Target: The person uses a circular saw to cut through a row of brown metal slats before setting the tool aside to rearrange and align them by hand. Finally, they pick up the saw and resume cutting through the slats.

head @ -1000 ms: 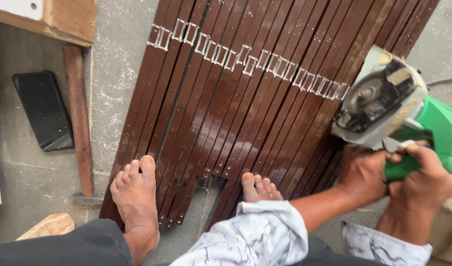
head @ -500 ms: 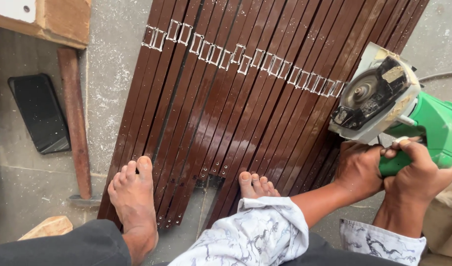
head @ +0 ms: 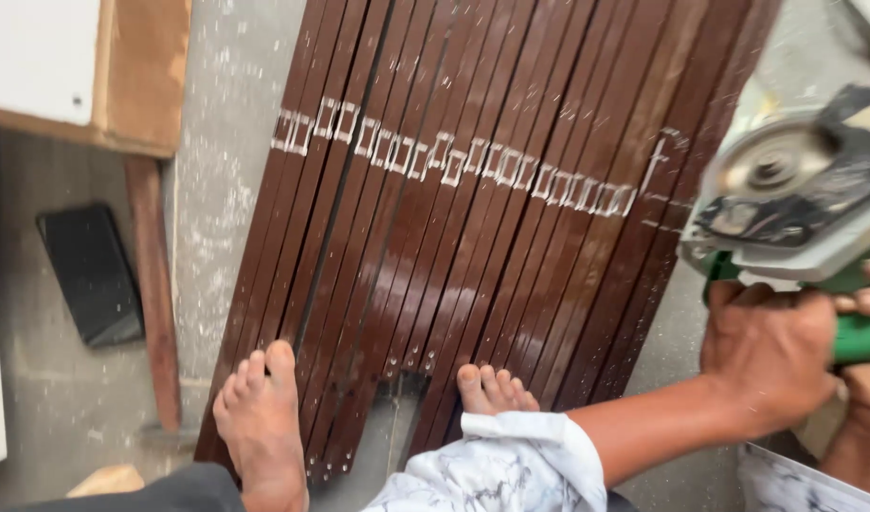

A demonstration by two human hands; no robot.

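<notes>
Left hand [head: 771, 351] wrapped round green power saw [head: 795, 204], at right edge of scene, over right end of brown slats [head: 454, 246]. Right hand [head: 866, 403] mostly out of frame; fingers [head: 866, 301] curl over saw's green handle. Slats lie side by side on concrete floor [head: 217, 190], white marks across far part. Both bare feet, left [head: 264, 422] & right [head: 492, 389], press on near ends. Black slab [head: 89, 275] & wood strip [head: 151, 284] at left.

Bare feet [head: 264, 427]; white marble-patterned sleeves [head: 497, 469] rolled up; dark trousers [head: 170, 488], possibly grey.
</notes>
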